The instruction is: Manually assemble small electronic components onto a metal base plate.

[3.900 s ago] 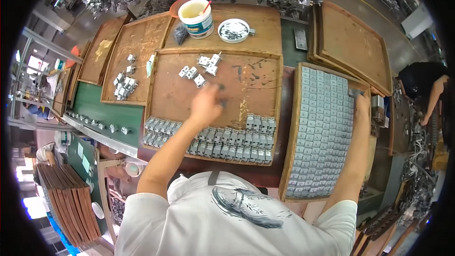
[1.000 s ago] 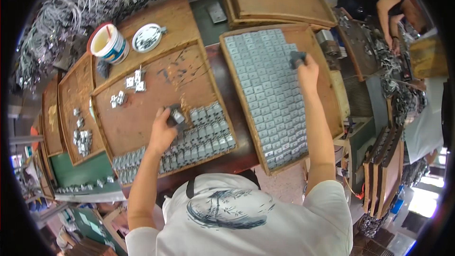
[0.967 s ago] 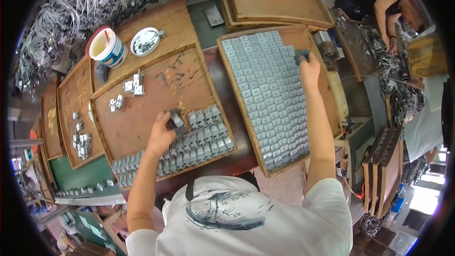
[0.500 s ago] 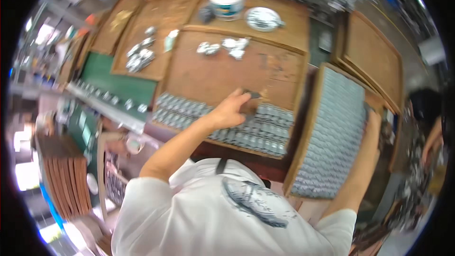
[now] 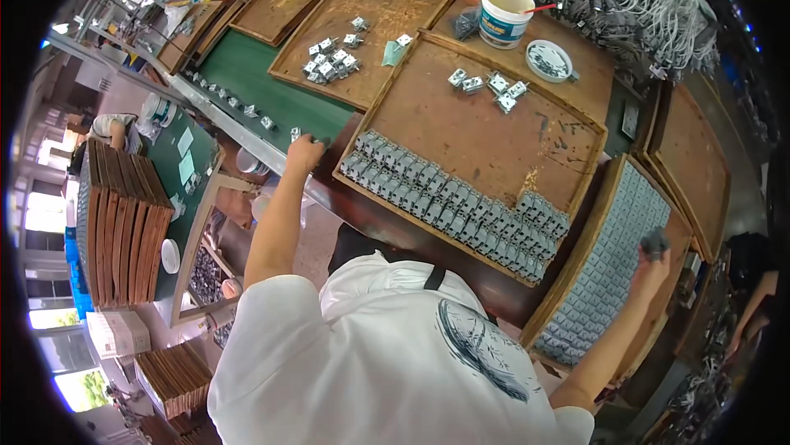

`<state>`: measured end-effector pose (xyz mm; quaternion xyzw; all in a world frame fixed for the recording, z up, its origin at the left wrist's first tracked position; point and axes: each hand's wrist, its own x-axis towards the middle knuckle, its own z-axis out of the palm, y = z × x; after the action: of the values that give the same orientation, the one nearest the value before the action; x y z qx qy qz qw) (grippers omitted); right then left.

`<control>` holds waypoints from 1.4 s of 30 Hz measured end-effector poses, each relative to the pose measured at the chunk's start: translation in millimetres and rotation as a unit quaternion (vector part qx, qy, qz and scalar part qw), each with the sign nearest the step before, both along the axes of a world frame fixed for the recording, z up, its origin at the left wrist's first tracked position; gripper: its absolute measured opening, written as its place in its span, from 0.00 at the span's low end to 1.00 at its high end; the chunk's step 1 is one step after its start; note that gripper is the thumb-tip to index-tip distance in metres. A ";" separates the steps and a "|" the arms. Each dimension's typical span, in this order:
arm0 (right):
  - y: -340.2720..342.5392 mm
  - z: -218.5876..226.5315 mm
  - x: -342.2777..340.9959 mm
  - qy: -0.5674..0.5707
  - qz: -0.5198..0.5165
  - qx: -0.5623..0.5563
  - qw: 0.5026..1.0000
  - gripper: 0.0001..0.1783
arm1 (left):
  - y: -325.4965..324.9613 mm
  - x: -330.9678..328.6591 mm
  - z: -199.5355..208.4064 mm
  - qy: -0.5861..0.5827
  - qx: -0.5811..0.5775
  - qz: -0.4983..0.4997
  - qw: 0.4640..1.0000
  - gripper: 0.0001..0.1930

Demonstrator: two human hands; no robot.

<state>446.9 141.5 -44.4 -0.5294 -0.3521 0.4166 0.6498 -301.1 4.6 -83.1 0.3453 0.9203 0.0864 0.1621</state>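
My left hand (image 5: 306, 153) is at the near edge of the green conveyor belt (image 5: 247, 62). Its fingers are curled; what they hold, if anything, is hidden. Right by the fingertips is a small silver metal part (image 5: 295, 134). My right hand (image 5: 648, 270) grips a dark grey block-shaped part (image 5: 654, 244) above the right side of a long tray (image 5: 568, 284) packed with rows of grey parts (image 5: 605, 251). In front of me, a wooden tray (image 5: 461, 74) holds tight rows of grey metal parts (image 5: 444, 198) along its near side, with several loose silver parts (image 5: 504, 93) farther back.
Another wooden tray (image 5: 395, 9) carries a pile of silver parts (image 5: 331, 62). Behind stand a white bucket (image 5: 504, 21) and a round white dish (image 5: 549, 60). Stacked wooden trays (image 5: 123, 227) rise at the left. Wooden trays (image 5: 691, 149) lean at the right; cables (image 5: 625, 0) hang behind.
My left hand has moved from over the middle tray leftward to the belt. My right hand now shows a dark grey part in its fingers. The whole view has turned left.
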 end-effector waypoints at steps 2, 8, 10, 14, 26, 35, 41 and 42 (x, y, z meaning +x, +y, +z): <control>-24.3 10.4 -30.9 -0.048 0.036 -0.046 0.997 0.19 | 4.0 2.1 -3.7 0.027 0.066 -0.011 0.997 0.19; -66.4 37.7 -118.2 -0.017 0.067 -0.047 0.997 0.18 | 37.6 93.8 61.5 -0.515 0.360 -0.017 0.778 0.15; -78.3 53.9 -157.9 -0.029 0.118 -0.046 0.992 0.17 | 46.3 154.2 90.0 -0.603 0.354 -0.075 0.711 0.15; -107.4 100.2 -216.3 -0.252 0.280 -0.067 0.924 0.14 | 46.6 245.8 122.2 -0.615 0.323 -0.232 0.681 0.17; -118.1 111.2 -220.4 -0.517 0.172 0.133 0.828 0.12 | 30.3 336.7 130.4 -0.598 0.271 -0.381 0.651 0.19; -122.3 82.3 -221.3 -0.512 0.152 0.112 0.838 0.11 | 27.5 361.0 106.6 -0.236 0.333 -0.513 0.756 0.27; -120.2 69.2 -202.8 -0.327 0.292 -0.064 0.897 0.19 | 34.0 357.6 97.1 -0.264 0.355 -0.564 0.697 0.25; -123.3 65.3 -202.0 -0.274 0.313 -0.061 0.907 0.20 | 30.8 357.1 94.4 -0.258 0.350 -0.575 0.693 0.24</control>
<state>244.9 18.2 20.9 -0.5237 -0.6379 0.4577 0.3305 56.0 35.4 11.3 0.8031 0.3668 0.3777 0.2790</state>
